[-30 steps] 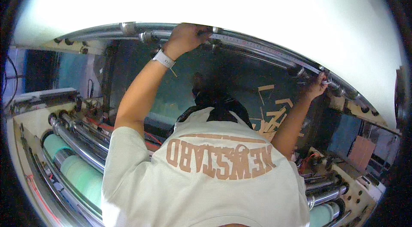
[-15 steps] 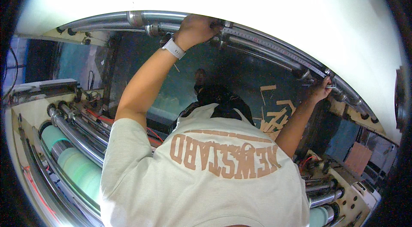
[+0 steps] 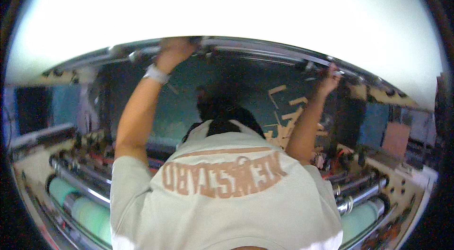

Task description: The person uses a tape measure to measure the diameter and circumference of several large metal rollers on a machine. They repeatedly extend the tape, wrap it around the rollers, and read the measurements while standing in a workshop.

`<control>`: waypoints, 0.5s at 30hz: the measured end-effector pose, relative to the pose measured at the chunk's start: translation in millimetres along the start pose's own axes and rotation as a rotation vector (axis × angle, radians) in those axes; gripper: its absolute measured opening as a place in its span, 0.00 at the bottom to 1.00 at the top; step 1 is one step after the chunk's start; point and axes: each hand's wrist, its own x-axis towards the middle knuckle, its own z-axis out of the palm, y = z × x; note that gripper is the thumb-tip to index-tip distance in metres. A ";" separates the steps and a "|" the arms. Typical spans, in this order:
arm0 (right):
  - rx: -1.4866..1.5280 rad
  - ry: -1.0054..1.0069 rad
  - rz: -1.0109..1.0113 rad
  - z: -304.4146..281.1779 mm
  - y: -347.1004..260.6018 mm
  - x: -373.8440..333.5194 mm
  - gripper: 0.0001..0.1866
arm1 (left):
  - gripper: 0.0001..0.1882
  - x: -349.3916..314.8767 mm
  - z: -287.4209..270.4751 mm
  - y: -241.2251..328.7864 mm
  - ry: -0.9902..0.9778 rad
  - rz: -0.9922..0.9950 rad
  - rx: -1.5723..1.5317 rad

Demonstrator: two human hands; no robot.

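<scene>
Beneath the large white surface, my left hand (image 3: 177,52) is closed at the metal rollers (image 3: 255,54), with a pale watch on its wrist. A dark object, apparently a tape measure's case, shows beside its fingers, half hidden under the white edge. From there a thin pale measuring tape (image 3: 314,61) runs along the rollers to the right. My right hand (image 3: 333,78) pinches near the tape's far end, close to a small shiny metal piece. Motion blurs both hands, and the exact finger contact is unclear.
The white surface (image 3: 227,1) overhangs the rollers. Thin wooden strips (image 3: 286,124) lie scattered on the dark floor below. Green rollers (image 3: 90,217) and metal shafts (image 3: 82,181) in a machine frame stand at lower left, with similar rollers (image 3: 362,219) at lower right.
The view has shifted and blurred. Both hands now appear further left and lower in the picture, still at the rollers with the tape stretched between them.
</scene>
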 end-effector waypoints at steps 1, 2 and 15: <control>-0.016 0.090 -0.001 2.6 -1.8 -0.5 0.11 | 0.18 0.5 -8.5 5.9 -0.042 0.002 -0.026; 0.111 0.054 0.117 -7.1 8.3 -0.5 0.11 | 0.19 -0.6 -14.2 10.0 -0.039 0.012 -0.046; 0.449 -0.066 0.591 25.9 -18.6 -44.7 0.18 | 0.17 4.1 -4.5 6.9 0.061 0.086 -0.105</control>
